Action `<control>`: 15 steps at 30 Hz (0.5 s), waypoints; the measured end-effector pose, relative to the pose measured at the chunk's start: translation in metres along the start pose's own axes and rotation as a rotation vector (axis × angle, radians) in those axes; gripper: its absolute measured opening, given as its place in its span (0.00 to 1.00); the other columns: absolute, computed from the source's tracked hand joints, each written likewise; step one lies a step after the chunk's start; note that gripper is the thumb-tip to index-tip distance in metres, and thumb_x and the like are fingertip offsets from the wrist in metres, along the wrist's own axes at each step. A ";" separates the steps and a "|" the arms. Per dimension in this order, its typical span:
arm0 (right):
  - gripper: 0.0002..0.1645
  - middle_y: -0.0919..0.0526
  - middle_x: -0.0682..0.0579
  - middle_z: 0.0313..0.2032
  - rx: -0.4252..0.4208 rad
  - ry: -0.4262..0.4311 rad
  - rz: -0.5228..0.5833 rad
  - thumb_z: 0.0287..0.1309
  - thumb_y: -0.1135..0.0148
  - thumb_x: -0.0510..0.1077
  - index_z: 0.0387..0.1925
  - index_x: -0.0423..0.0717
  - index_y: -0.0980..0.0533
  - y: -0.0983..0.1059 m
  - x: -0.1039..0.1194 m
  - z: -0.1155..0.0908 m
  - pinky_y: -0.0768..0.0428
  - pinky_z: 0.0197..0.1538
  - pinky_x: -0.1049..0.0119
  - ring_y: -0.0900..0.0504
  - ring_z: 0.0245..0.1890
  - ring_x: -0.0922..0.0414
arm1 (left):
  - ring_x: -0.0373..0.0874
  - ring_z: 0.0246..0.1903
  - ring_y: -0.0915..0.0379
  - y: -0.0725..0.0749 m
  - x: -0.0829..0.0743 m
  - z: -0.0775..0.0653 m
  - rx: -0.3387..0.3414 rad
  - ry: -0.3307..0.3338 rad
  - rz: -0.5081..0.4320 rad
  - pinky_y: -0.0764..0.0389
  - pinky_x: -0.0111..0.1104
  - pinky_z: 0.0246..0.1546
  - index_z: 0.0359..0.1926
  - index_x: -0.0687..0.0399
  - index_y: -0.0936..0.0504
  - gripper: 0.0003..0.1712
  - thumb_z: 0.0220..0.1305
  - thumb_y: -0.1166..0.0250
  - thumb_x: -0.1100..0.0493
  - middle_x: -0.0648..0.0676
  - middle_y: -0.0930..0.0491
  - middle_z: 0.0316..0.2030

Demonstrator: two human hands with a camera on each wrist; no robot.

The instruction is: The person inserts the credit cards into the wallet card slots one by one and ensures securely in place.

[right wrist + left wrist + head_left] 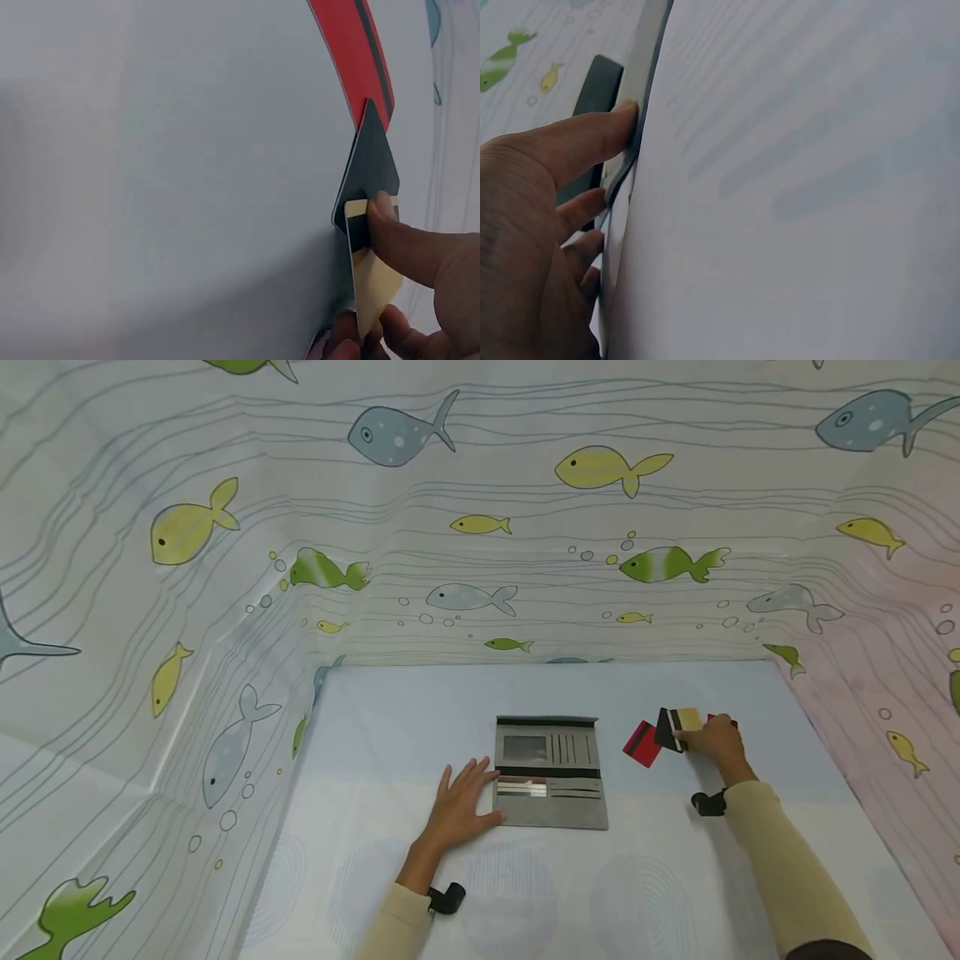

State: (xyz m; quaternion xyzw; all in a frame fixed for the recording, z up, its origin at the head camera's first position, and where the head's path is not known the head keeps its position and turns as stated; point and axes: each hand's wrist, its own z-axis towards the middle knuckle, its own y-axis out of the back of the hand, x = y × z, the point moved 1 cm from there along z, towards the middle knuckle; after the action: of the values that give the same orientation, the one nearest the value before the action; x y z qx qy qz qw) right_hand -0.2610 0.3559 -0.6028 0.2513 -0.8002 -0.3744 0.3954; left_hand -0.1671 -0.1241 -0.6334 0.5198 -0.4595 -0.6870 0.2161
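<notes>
An open grey wallet (551, 814) lies flat at the middle of the table, with card slots, a clear window and a black band across its fold. My left hand (457, 810) rests at its left side, fingers spread, the thumb on the lower left edge. To the right, my right hand (718, 745) pinches a yellow card (375, 281) with a black stripe between thumb and fingers. That card overlaps a black card (367, 165), which in turn overlaps a red card (641, 745) with a dark stripe. Another red card (735, 724) is mostly hidden behind my right hand.
The white table (405, 718) has pale circle patterns near its front. A fish-printed cloth (405, 552) rises behind it and at both sides. Small black devices (447, 899) are strapped to both wrists.
</notes>
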 end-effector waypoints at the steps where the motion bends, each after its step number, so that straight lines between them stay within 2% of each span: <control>1: 0.53 0.33 0.21 0.58 -0.027 0.029 0.001 0.61 0.34 0.54 0.65 0.17 0.48 -0.001 0.000 0.000 0.26 0.61 0.40 0.29 0.55 0.33 | 0.50 0.78 0.50 0.000 0.000 0.000 0.003 -0.001 0.003 0.61 0.58 0.76 0.72 0.41 0.32 0.42 0.59 0.33 0.35 0.50 0.42 0.77; 3: 0.44 0.30 0.21 0.54 -0.088 0.104 0.005 0.62 0.36 0.48 0.62 0.18 0.44 -0.003 0.002 -0.003 0.23 0.53 0.41 0.26 0.50 0.35 | 0.50 0.78 0.50 0.000 0.000 0.000 0.007 -0.003 0.002 0.61 0.58 0.76 0.72 0.42 0.32 0.43 0.59 0.33 0.35 0.50 0.42 0.77; 7: 0.25 0.24 0.22 0.46 -0.228 0.282 0.000 0.64 0.47 0.36 0.56 0.20 0.34 -0.003 0.007 -0.012 0.23 0.41 0.43 0.24 0.42 0.34 | 0.51 0.78 0.51 -0.001 0.001 0.000 0.011 -0.010 0.000 0.61 0.59 0.76 0.72 0.42 0.32 0.45 0.57 0.32 0.34 0.50 0.42 0.77; 11: 0.22 0.21 0.23 0.45 -0.301 0.369 0.027 0.66 0.57 0.35 0.54 0.23 0.29 0.002 0.013 -0.024 0.23 0.39 0.43 0.21 0.41 0.32 | 0.51 0.78 0.51 -0.001 0.001 0.001 0.019 -0.009 -0.003 0.62 0.59 0.76 0.72 0.42 0.33 0.47 0.56 0.31 0.33 0.50 0.43 0.77; 15: 0.22 0.19 0.27 0.46 -0.286 0.394 0.118 0.69 0.54 0.40 0.55 0.29 0.27 0.005 0.020 -0.041 0.22 0.33 0.55 0.20 0.42 0.36 | 0.52 0.78 0.51 0.000 0.002 0.002 0.018 -0.010 -0.006 0.62 0.59 0.76 0.72 0.43 0.33 0.46 0.56 0.30 0.34 0.51 0.42 0.77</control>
State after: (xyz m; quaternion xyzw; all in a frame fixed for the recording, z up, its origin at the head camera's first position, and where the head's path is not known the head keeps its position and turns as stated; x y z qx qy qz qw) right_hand -0.2392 0.3284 -0.5731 0.2138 -0.6598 -0.4042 0.5963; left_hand -0.1693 -0.1253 -0.6342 0.5195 -0.4654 -0.6861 0.2070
